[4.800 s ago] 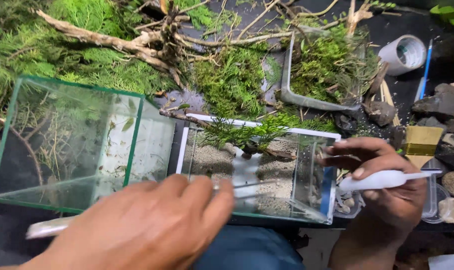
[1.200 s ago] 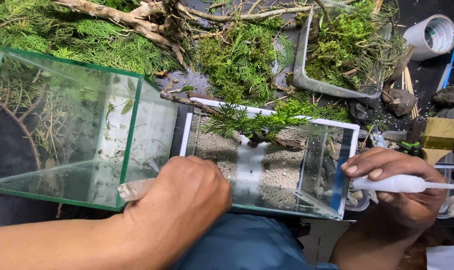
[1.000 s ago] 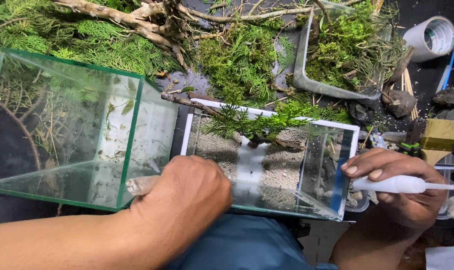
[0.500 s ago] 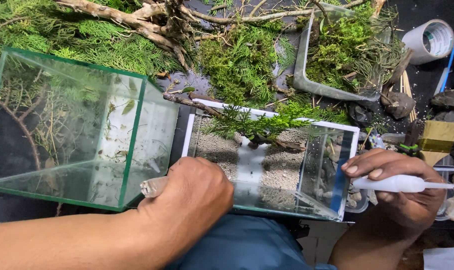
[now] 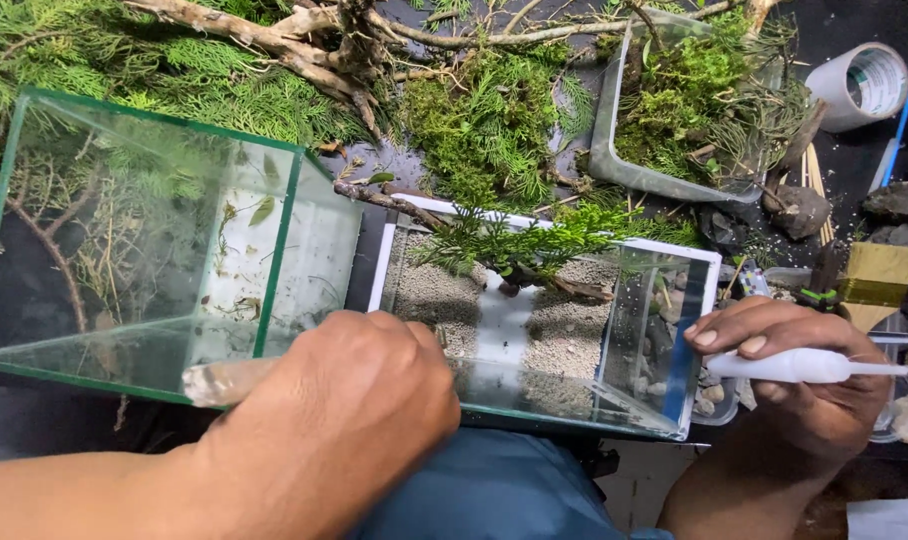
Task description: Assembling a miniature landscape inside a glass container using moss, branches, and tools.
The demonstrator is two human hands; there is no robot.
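Observation:
My left hand point(image 5: 344, 420) is closed around a thin pale stick-like tool point(image 5: 224, 380), its end poking out to the left, at the near rim of a small glass tank point(image 5: 674, 340). The tank holds grey sand, a white strip down the middle and a small green sprig on a twig point(image 5: 524, 245). My right hand point(image 5: 804, 380) rests against the tank's right side, gripping a white pen-shaped tool point(image 5: 804, 366) that points right. What the left tool's far end touches is hidden by my hand.
A larger glass tank point(image 5: 144, 240) lies tilted at the left. Behind are moss, fern fronds and driftwood branches point(image 5: 274, 35), a clear tray of moss point(image 5: 694, 110), a white tape roll point(image 5: 869, 85), dark stones point(image 5: 904, 200) and a yellow block point(image 5: 879, 272).
My left hand has slid right and slightly forward along the small tank's near rim with the stick. My right hand with the white tool has barely moved.

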